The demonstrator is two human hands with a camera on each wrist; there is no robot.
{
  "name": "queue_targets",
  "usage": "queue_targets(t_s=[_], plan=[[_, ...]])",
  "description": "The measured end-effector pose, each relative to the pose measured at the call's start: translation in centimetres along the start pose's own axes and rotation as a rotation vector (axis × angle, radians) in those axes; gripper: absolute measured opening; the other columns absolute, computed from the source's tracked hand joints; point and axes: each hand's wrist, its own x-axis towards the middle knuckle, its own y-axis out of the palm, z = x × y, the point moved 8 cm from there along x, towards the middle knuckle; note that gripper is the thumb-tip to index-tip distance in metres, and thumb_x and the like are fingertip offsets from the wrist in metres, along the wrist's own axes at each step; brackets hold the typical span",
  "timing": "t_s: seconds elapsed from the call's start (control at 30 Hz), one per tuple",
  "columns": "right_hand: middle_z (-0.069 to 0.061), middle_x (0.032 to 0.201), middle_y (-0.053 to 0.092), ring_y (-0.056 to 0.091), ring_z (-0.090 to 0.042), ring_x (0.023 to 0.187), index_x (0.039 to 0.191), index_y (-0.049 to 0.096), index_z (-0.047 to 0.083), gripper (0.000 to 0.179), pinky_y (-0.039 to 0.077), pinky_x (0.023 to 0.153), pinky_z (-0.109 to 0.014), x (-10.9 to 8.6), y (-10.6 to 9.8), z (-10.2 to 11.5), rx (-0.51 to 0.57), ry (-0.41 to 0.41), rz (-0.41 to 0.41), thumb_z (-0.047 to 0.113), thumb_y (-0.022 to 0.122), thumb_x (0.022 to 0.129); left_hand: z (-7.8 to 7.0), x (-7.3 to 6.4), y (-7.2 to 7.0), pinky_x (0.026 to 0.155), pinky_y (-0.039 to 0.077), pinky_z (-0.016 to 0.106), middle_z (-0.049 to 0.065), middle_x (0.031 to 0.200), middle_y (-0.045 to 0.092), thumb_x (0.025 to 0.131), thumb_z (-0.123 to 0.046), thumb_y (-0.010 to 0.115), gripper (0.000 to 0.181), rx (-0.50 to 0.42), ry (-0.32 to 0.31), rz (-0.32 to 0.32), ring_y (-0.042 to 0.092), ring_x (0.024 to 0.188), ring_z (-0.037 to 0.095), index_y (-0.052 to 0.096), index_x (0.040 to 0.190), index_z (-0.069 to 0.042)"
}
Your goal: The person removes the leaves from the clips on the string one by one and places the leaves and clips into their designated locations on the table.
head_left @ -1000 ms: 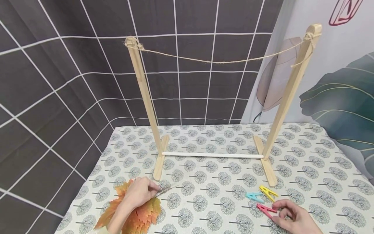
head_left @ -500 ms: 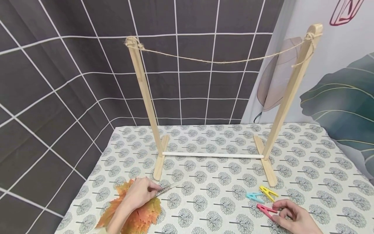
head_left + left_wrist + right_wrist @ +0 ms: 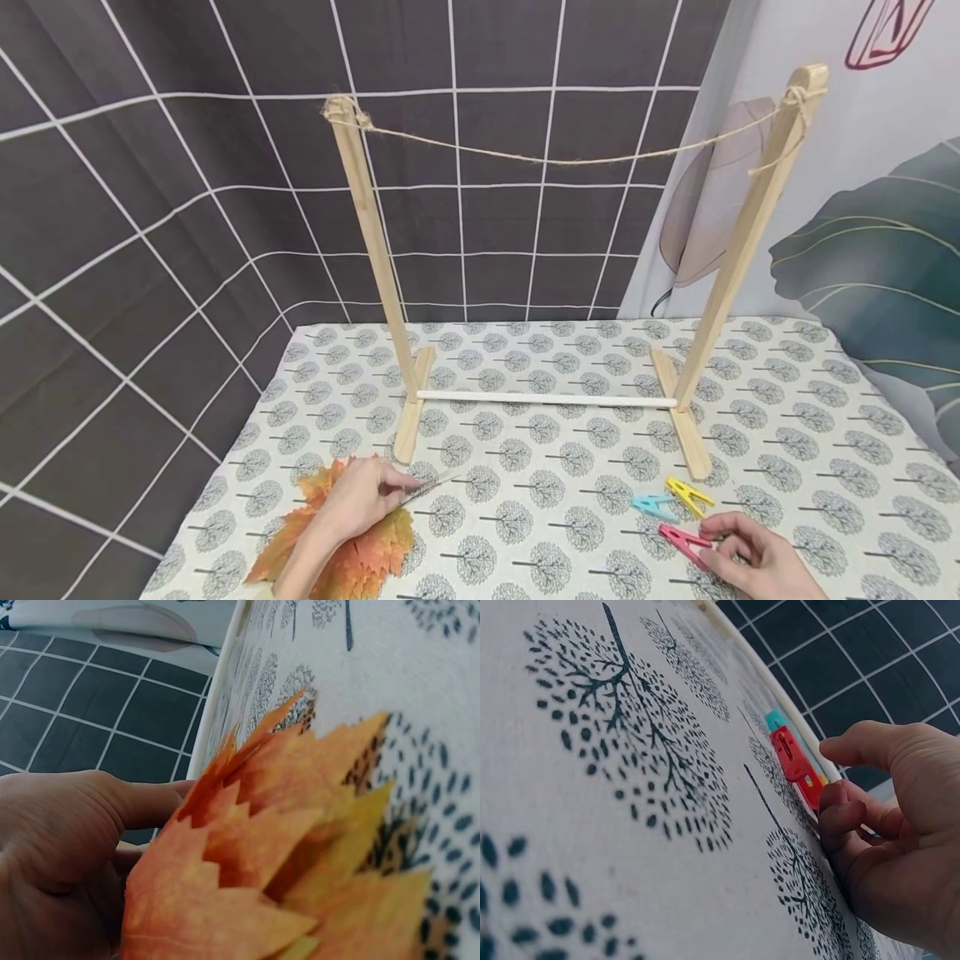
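Observation:
My left hand (image 3: 358, 502) lies over a fan of orange and yellow maple leaves (image 3: 375, 557) at the front left and pinches their thin stems (image 3: 431, 487), which point right. In the left wrist view, the leaves (image 3: 225, 877) cover part of that hand's fingers. At the front right, my right hand (image 3: 757, 557) rests beside a red clothespin (image 3: 681, 542), its fingers loosely bent and the tips right at one end of the clip. In the right wrist view, thumb and fingers stand apart around the near end of the red clothespin (image 3: 791, 757).
A blue clothespin (image 3: 654, 505) and a yellow clothespin (image 3: 686, 494) lie just behind the red one. Farther back stands a wooden frame with a left post (image 3: 375, 242), a right post (image 3: 742, 242), a white crossbar (image 3: 547, 398) and a sagging twine (image 3: 547, 160) tied between the tops.

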Motion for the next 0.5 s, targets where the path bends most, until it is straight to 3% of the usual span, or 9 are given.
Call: queue_targets(t_s=[0.27, 0.37, 0.5], plan=[[-0.006, 0.1, 0.066, 0.048, -0.014, 0.058, 0.124, 0.053, -0.008, 0.042, 0.044, 0.048, -0.027, -0.3, -0.1, -0.7, 0.125, 0.057, -0.014, 0.009, 0.072, 0.09, 0.1, -0.1, 0.2, 0.054, 0.041, 0.022, -0.007, 0.082, 0.066, 0.079, 0.002, 0.075, 0.026, -0.017, -0.011, 0.022, 0.046, 0.063, 0.0, 0.081, 0.097, -0.015], [-0.008, 0.094, 0.067, 0.053, -0.015, 0.059, 0.122, 0.055, -0.007, 0.038, 0.048, 0.05, -0.027, -0.6, -0.7, -0.2, 0.142, 0.01, -0.072, 0.009, 0.071, 0.091, -0.3, -0.1, -0.2, 0.054, 0.043, 0.021, -0.008, 0.083, 0.065, 0.081, 0.0, 0.074, 0.023, -0.028, -0.004, 0.0, 0.047, 0.063, -0.001, 0.08, 0.102, -0.01], [-0.005, 0.09, 0.067, 0.061, -0.013, 0.07, 0.118, 0.058, -0.006, 0.032, 0.052, 0.057, -0.026, -1.0, -2.3, 1.6, 0.022, -0.111, -0.164, 0.014, 0.069, 0.095, -1.3, -0.3, -1.3, 0.059, 0.047, 0.023, -0.007, 0.085, 0.065, 0.083, -0.005, 0.077, 0.023, -0.013, -0.005, -0.103, 0.052, 0.066, 0.001, 0.077, 0.105, -0.005]])
